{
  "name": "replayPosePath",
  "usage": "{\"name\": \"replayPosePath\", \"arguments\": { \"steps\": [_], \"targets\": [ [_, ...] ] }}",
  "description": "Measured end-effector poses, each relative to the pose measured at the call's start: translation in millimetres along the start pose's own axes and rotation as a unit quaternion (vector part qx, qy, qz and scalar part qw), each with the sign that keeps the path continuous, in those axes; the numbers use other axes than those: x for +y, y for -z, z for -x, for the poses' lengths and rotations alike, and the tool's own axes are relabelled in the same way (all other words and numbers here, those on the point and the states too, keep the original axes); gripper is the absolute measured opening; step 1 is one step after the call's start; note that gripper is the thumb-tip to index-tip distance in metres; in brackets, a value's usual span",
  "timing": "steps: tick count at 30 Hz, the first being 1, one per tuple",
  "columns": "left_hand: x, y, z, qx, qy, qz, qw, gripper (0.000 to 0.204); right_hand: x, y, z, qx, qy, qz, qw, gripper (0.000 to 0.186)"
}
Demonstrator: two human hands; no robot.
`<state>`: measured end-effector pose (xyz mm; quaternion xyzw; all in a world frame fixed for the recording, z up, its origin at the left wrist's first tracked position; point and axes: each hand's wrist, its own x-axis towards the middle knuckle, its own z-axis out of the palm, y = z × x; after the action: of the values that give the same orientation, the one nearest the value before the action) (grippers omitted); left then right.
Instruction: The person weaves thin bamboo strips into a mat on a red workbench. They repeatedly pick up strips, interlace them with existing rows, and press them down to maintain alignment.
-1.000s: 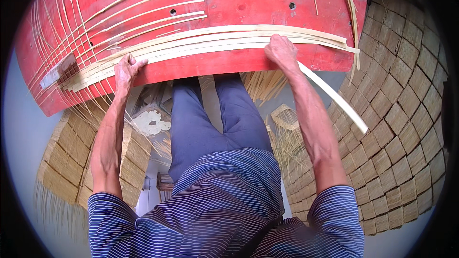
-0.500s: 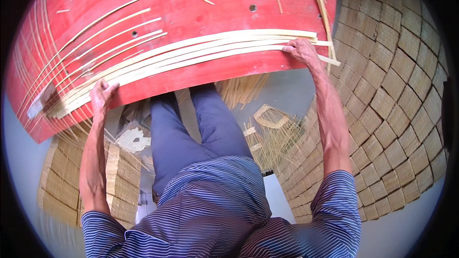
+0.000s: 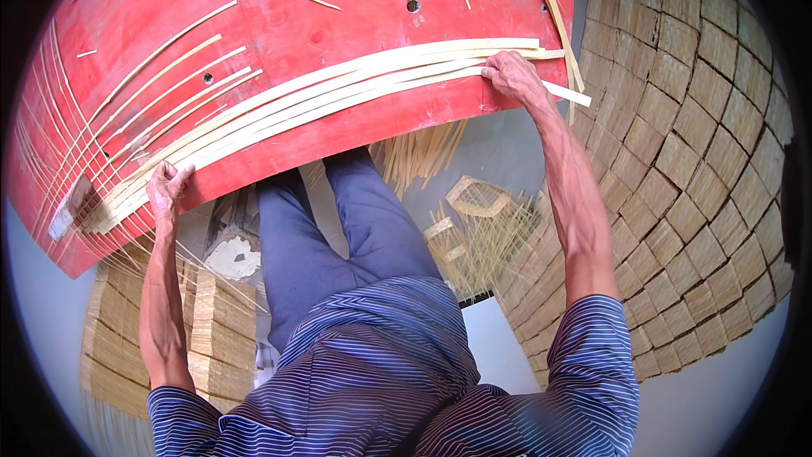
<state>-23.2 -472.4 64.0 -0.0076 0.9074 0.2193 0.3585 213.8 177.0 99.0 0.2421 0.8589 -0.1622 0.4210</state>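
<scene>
Several long pale bamboo strips (image 3: 338,85) lie side by side along the near edge of a red board (image 3: 355,21). My left hand (image 3: 167,186) is closed at the near edge, thumb and fingers pinching the nearest strip toward its left end. Farther right, my right hand (image 3: 512,78) is closed on the same strip, whose end sticks out beyond the hand. Part of the strip under the right fingers is hidden. At the left, thin splints cross the pale strips in a loose weave, and a greyish block (image 3: 71,208) rests on them.
Stacked woven square bundles (image 3: 668,144) fill the right side, and more woven pieces (image 3: 216,322) stand at lower left. Below the board hang loose strips (image 3: 423,152), near a bunch of splints (image 3: 482,228) on the floor. Another long strip (image 3: 554,13) crosses the board's right end.
The whole view has shifted slightly, so the board sits farther left. Both hands stay closed on the nearest strip, in about the same places along it.
</scene>
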Motion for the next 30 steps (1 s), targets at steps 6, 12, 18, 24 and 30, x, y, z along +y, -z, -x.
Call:
{"name": "replayPosePath", "arguments": {
  "steps": [6, 12, 18, 24, 30],
  "targets": [
    [-4, 2, -2, -0.002, 0.000, -0.007, 1.000, 0.043, 2, -7, -3, 0.007, 0.016, 0.027, 0.999, 0.023],
    [3, 1, 1, -0.002, 0.000, 0.002, 1.000, 0.042, -5, -12, 1, 0.040, -0.008, 0.038, 0.998, 0.023],
    [8, 2, 2, 0.008, -0.001, -0.014, 1.000, 0.045, 0, -16, -1, 0.049, 0.013, 0.031, 0.998, 0.025],
    [0, -1, 1, 0.014, -0.009, -0.004, 1.000, 0.047, 0, -24, -4, 0.069, -0.001, 0.050, 0.996, 0.026],
    [0, -1, -4, 0.010, -0.012, -0.027, 1.000, 0.045, -1, -20, -2, 0.057, -0.016, 0.055, 0.997, 0.027]
  ]
}}
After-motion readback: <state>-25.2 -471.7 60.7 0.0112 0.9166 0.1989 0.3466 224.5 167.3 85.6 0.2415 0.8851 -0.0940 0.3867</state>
